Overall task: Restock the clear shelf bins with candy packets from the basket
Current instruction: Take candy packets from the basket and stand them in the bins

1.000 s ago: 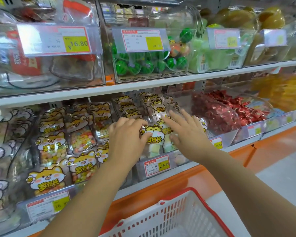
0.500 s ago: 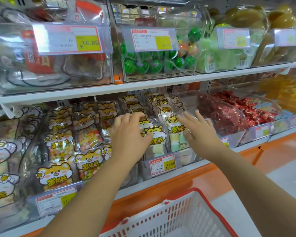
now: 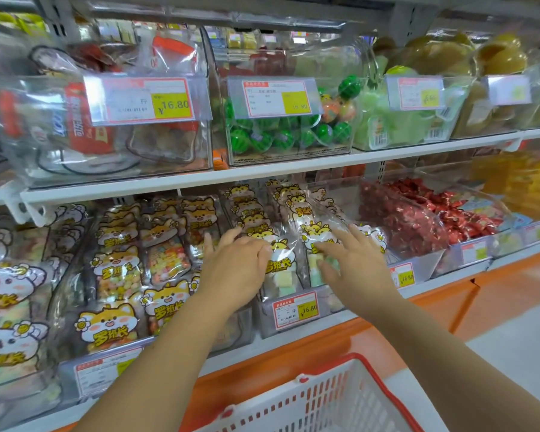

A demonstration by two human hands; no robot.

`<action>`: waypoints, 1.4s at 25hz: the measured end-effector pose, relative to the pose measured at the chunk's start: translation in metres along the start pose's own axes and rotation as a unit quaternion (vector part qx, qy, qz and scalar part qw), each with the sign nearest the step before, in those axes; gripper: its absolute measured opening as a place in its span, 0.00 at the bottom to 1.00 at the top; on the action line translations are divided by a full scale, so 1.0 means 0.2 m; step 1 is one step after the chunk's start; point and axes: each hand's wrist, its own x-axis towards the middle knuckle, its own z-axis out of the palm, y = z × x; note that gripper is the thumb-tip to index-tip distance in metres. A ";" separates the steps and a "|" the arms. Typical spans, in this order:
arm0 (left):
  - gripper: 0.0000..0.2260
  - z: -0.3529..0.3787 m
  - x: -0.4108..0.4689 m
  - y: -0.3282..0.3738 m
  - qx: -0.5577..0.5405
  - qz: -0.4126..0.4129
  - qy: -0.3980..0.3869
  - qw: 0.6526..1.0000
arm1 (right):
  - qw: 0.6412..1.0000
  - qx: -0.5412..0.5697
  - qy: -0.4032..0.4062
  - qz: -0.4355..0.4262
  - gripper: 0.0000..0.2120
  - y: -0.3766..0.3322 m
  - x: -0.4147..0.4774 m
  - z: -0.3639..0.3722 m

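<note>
Clear candy packets (image 3: 282, 269) printed with a yellow cartoon animal stand in rows in a clear shelf bin (image 3: 293, 319) on the lower shelf. My left hand (image 3: 237, 268) rests flat on the left row of packets, fingers spread. My right hand (image 3: 353, 263) lies against the right row of packets (image 3: 314, 235), fingers apart and pressing on their fronts. Neither hand grips a packet. The white basket with a red rim (image 3: 321, 400) sits below my arms, and what I see of its inside shows no packets.
A bin to the left holds more cartoon packets (image 3: 166, 260). Red wrapped candy (image 3: 415, 219) fills the bin to the right. The upper shelf (image 3: 262, 174) carries bins with green watermelon balls (image 3: 281, 135). An orange shelf base (image 3: 443, 300) runs below.
Both hands have stayed on the packets in the middle bin, shifting slightly along the rows. The view has drifted so the shelves sit further right in frame.
</note>
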 end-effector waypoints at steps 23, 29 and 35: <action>0.03 -0.15 0.39 -0.16 -0.183 -0.008 -0.132 0.974 | 0.987 0.154 0.034 0.004 0.15 -0.14 0.03 0.06; 0.03 -0.20 0.41 -0.18 -0.176 -0.015 -0.077 0.981 | 0.992 0.085 0.092 -0.033 0.22 -0.16 0.05 0.10; 0.04 -0.18 0.35 -0.20 -0.218 -0.022 -0.053 0.974 | 0.997 0.026 0.059 -0.038 0.15 -0.15 0.04 0.14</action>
